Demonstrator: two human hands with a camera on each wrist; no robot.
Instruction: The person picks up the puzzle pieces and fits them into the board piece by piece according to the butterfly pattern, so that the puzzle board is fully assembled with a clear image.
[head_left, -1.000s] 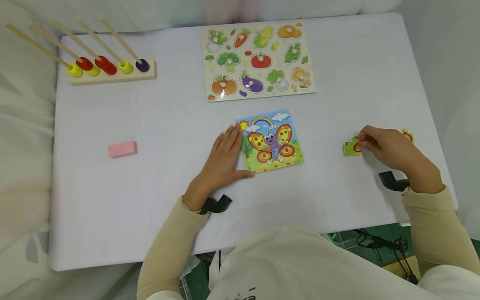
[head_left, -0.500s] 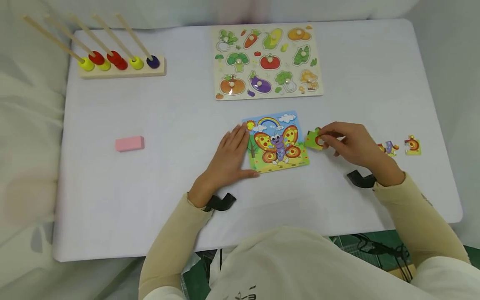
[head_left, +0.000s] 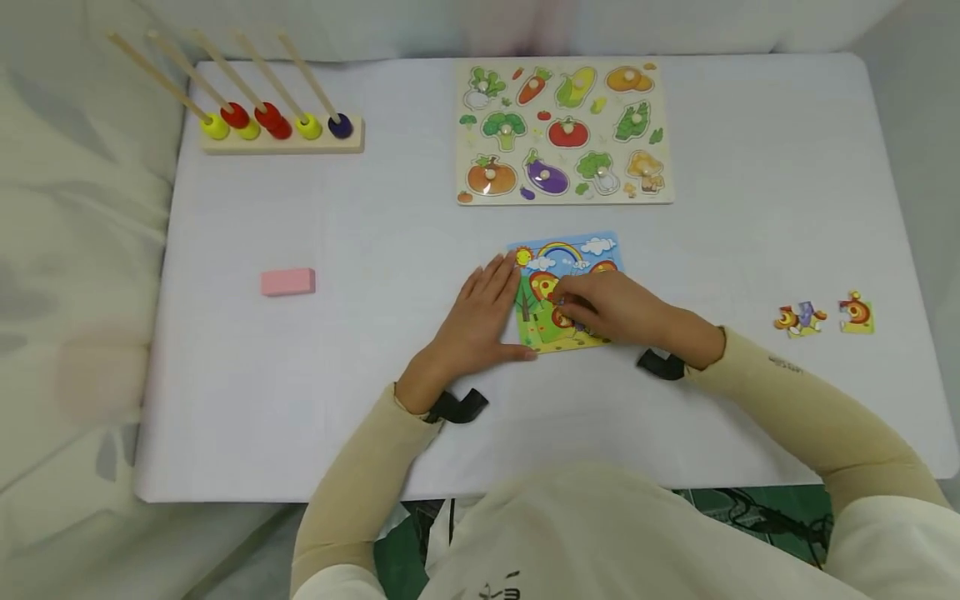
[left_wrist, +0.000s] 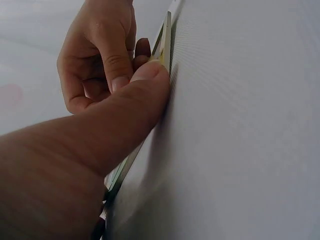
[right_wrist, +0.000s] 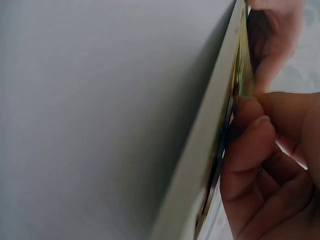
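A square butterfly puzzle board (head_left: 600, 247) lies in the middle of the table. My left hand (head_left: 476, 325) rests along its left side, fingers straight, thumb at the lower edge. My right hand (head_left: 618, 308) is over the board, pinching a green puzzle piece (head_left: 552, 327) between thumb and fingertips. That piece sits close over the lower left of the butterfly picture, partly covered by the hand, which also hides much of the butterfly. In the left wrist view, the left thumb (left_wrist: 125, 110) presses at the board's edge. Bent right fingers (right_wrist: 250, 145) show right at the board in the right wrist view.
Two more puzzle pieces, one with purple (head_left: 802, 318) and one with an orange swirl (head_left: 857, 314), lie far right. A vegetable peg board (head_left: 564, 193) is behind the butterfly board. Back left stands a wooden bead stand (head_left: 330, 145); a pink block (head_left: 288, 282) lies at left.
My right hand has carried the green puzzle piece from the right side of the table leftward onto the butterfly board. The left hand has stayed at the board's left side.
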